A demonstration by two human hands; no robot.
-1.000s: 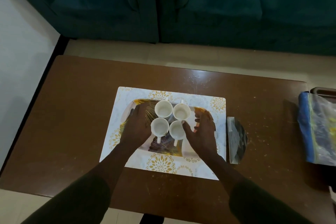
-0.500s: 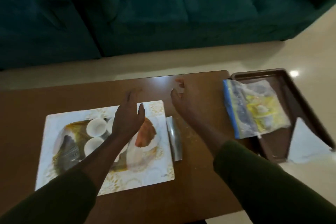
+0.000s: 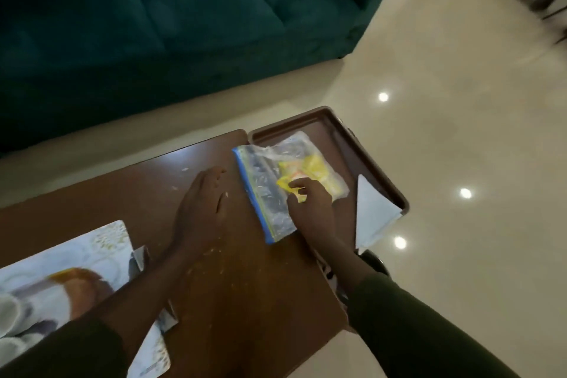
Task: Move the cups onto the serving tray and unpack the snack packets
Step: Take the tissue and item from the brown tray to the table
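With the cups now left on the serving tray (image 3: 61,282) behind me, my right hand (image 3: 310,209) has reached the zip bag (image 3: 270,193) of snack packets, fingers pinching it, while my left hand (image 3: 201,209) hovers open beside it.

Brown table (image 3: 239,301), placemat (image 3: 101,242), zip bag (image 3: 267,193)

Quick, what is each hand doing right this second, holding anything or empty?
Left hand: open and empty, fingers spread just above the table.
Right hand: fingers on the clear plastic bag of yellow snack packets; whether it grips cannot be told.
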